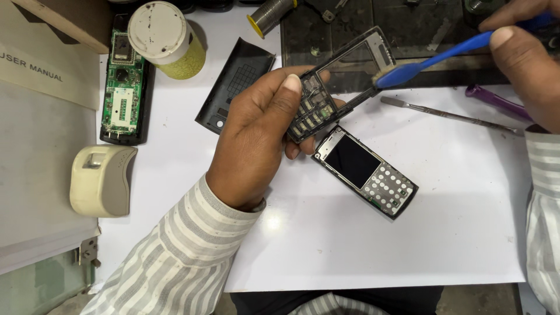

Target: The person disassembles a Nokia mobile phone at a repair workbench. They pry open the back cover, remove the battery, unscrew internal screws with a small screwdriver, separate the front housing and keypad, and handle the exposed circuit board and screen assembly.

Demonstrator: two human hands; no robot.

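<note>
A: Left hand status?
B: The left hand [256,137] holds the black phone front frame [341,81] above the white sheet [455,233], fingers clamped on its keypad end.
A: Right hand?
B: The right hand [519,64] pinches the blue brush [431,58]; its bristle end touches the frame.
A: Nearby parts?
B: The phone body [364,170] lies just below the frame; a back cover [233,81] lies left, a metal spudger [449,115] right.

Bare white sheet [373,245] lies open from four to seven o'clock; the black keypad phone body [366,171] blocks centre, thin metal spudger [449,115] at two.
</note>
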